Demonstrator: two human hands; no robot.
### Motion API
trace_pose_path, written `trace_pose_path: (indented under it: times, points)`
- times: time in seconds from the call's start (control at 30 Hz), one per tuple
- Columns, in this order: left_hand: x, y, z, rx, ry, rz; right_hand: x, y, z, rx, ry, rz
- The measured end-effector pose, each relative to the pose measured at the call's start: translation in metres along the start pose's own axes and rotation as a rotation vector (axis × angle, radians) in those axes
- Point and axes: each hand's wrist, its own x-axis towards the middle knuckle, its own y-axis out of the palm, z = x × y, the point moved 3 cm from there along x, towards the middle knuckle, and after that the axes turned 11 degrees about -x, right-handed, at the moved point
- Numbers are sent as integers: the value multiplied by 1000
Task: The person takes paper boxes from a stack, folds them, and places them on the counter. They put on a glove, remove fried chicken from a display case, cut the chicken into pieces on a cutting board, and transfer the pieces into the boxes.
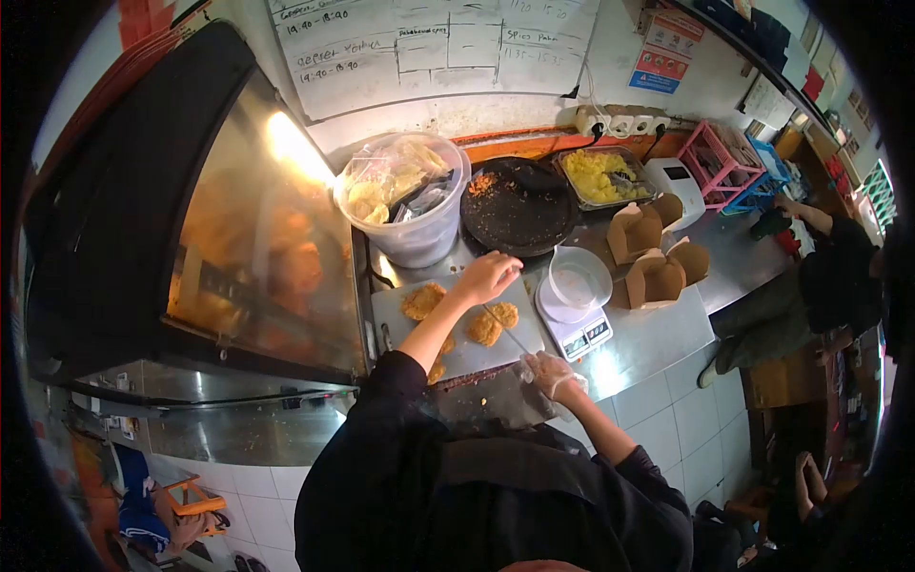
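Observation:
My right hand [553,375], in a clear plastic glove, is closed around the handle end of a knife. The thin knife blade [510,331] slants up and left over a pale cutting board [459,360], across golden breaded fried cutlets [485,330]. My bare left hand [487,278] hovers above the board's far edge near the blade's tip, its fingers loosely bent with nothing visible in them. More breaded pieces [423,301] lie on the board's left side, partly hidden by my left forearm.
Right of the board, a clear plastic bowl [578,278] sits on a digital scale [585,336], beside open cardboard boxes [656,278]. Behind are a bucket [419,242], a dark round pan [519,214] and a tray of yellow food [602,177]. A lit display cabinet [267,219] stands left; another person [829,276] stands right.

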Motion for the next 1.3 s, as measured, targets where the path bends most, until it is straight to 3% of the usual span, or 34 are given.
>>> trace_pose_path:
  times: [0.03, 0.07, 0.17, 0.3, 0.37, 0.43, 0.47, 0.57, 0.6, 0.73, 0.83, 1.07, 1.17, 1.3]
  points:
    - [0, 6, 9, 9, -38, 37, 7, 8, -6, -51, -33, 8]
    - [-4, 13, 15, 16, -78, 74, -3, -15, 4, 105, 62, 6]
    - [-11, 24, 31, -34, -177, 80, 9, 11, -16, 224, 178, 58]
    - [-15, 22, 56, -96, -232, 0, 16, 16, -16, 208, -11, -7]
    - [-29, 28, 83, -11, -286, 67, 26, 16, -12, 214, 82, 66]
    - [-20, 10, 69, -19, -225, 6, 41, 15, -4, 216, 174, 120]
    - [-19, 6, 71, -6, -212, 22, 40, 7, 3, 167, 63, 43]
    - [-16, 6, 67, 7, -187, 38, 32, -22, 12, 211, 100, 103]
    - [-10, 2, 57, 5, -196, 41, 32, -13, 2, 259, 212, 154]
    - [-2, -7, 19, -25, -216, 20, 2, -13, -2, 197, -115, -22]
    - [-25, 9, 31, -56, -253, -12, -6, -19, 11, 324, 66, 137]
    - [-32, 14, 63, 46, -231, -3, 21, 8, 21, 254, 120, 46]
    - [-26, 10, 71, 90, -152, -16, 33, 15, 16, 296, 231, 75]
    - [-15, 5, 50, 41, -134, -32, 4, -20, 33, 261, 103, 81]
